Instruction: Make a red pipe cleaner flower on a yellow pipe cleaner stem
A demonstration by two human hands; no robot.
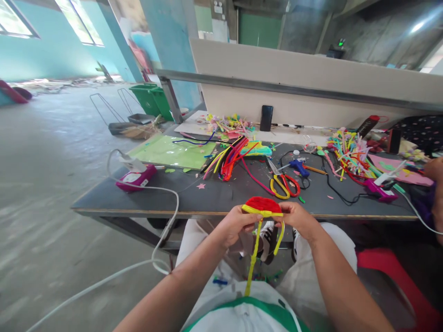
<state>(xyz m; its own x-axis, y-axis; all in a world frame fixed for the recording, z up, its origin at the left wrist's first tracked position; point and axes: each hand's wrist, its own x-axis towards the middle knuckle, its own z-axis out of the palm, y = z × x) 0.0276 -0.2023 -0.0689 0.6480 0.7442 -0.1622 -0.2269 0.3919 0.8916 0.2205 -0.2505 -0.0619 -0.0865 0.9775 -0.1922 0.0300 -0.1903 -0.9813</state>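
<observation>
A red half-round piece (263, 204) with a yellow band of pipe cleaner along its lower edge is held just in front of the table's front edge. My left hand (238, 224) pinches its left end, thumb on the yellow band. At the right end, my right hand (294, 216) grips the band with closed fingers. Yellow strands (255, 258) hang down from the piece, one long toward my lap and a shorter one below my right hand. Scissors (282, 180) with yellow and red handles lie on the table beyond my hands.
On the dark table (180, 198) lie a pipe cleaner bundle (230, 159), a blue glue gun (299, 168), a green sheet (173, 151) and power strips (136, 177). A phone (266, 118) stands at the back. A white cable crosses at left; another person's hand (436, 184) is at far right.
</observation>
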